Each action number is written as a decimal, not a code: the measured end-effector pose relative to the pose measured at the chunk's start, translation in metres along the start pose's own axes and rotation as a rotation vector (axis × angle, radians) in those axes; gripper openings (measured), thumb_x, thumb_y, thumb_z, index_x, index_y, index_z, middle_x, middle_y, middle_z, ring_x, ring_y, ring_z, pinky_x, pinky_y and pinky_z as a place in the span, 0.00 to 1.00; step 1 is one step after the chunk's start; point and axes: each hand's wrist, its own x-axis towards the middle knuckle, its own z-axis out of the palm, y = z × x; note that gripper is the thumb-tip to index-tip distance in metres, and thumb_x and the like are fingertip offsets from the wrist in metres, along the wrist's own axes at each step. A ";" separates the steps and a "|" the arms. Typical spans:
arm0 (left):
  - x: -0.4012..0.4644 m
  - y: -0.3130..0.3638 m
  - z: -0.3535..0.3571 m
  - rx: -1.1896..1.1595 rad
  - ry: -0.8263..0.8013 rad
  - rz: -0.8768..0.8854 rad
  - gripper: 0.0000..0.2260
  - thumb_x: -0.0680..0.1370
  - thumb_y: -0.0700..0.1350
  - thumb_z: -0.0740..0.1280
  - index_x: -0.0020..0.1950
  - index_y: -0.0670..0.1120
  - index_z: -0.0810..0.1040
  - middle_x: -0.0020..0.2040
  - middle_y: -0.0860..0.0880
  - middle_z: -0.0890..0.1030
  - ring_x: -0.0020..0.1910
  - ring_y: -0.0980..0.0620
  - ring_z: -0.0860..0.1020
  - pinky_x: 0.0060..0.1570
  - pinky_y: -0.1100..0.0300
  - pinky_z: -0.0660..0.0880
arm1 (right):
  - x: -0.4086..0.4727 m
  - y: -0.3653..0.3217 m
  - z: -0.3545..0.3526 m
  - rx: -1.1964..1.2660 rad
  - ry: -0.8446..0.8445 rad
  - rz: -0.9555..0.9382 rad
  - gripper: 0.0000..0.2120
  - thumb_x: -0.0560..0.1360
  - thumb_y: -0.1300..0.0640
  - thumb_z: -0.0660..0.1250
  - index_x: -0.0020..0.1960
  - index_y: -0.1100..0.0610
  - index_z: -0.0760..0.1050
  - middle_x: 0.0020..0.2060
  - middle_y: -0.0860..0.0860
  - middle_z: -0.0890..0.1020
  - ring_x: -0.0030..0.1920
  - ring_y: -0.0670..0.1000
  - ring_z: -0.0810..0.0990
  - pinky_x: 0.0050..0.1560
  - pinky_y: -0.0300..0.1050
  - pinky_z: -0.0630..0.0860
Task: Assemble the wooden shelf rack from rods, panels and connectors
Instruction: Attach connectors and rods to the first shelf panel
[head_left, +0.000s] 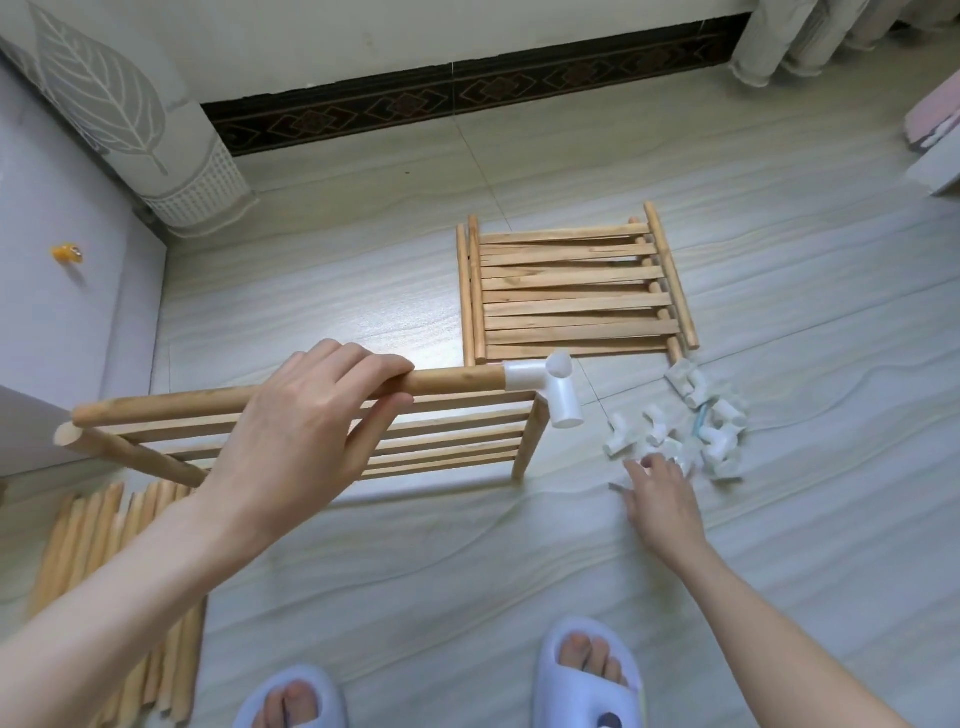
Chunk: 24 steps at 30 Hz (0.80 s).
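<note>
A: What could go wrong for us from here?

B: Our left hand (306, 415) is clamped around the top rod of the slatted panel (322, 436), holding it on edge on the floor (467, 561). Only that one grip steadies it. If we lean too far toward the connectors, the panel could tip or twist, and the white connector (545, 387) already seated on the rod's end might work loose.

A: And our right hand (660, 493)?

B: It reaches into the heap of loose connectors (685, 431) with fingers spread and relaxed, touching the near edge of the heap; we cannot tell that it has pinched one yet. The pieces look smooth, hard plastic, short tubes joined at angles, so one could skid away on the glossy tiles.

A: The rest of the parts?

B: The stacked panels (566, 291) lie flat farther out, toward the wall, pale wood with flat slats and round side rods. The spare rods (104, 571) lie in a bundle at the near left of the floor, beside our slippers (587, 670). Round dowels roll easily, so a nudge from a foot might scatter them.
</note>
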 end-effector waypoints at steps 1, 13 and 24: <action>-0.001 0.000 0.000 -0.008 -0.002 -0.001 0.12 0.78 0.48 0.60 0.53 0.41 0.78 0.42 0.49 0.78 0.40 0.47 0.75 0.38 0.51 0.73 | 0.003 0.000 0.006 -0.036 -0.002 -0.012 0.16 0.54 0.70 0.78 0.41 0.65 0.79 0.38 0.62 0.78 0.39 0.66 0.78 0.34 0.56 0.76; -0.004 0.003 -0.003 -0.040 -0.017 -0.012 0.13 0.78 0.49 0.60 0.53 0.42 0.78 0.42 0.48 0.78 0.40 0.47 0.76 0.38 0.50 0.75 | -0.006 -0.002 0.020 -0.182 0.018 -0.195 0.20 0.36 0.69 0.79 0.21 0.60 0.71 0.22 0.56 0.72 0.24 0.58 0.73 0.24 0.43 0.69; -0.003 0.002 -0.003 -0.047 -0.037 -0.027 0.14 0.78 0.50 0.59 0.54 0.44 0.78 0.42 0.50 0.78 0.40 0.48 0.77 0.39 0.52 0.74 | -0.021 -0.017 0.011 -0.071 0.170 -0.252 0.19 0.48 0.55 0.83 0.31 0.57 0.76 0.26 0.50 0.77 0.30 0.54 0.79 0.28 0.45 0.72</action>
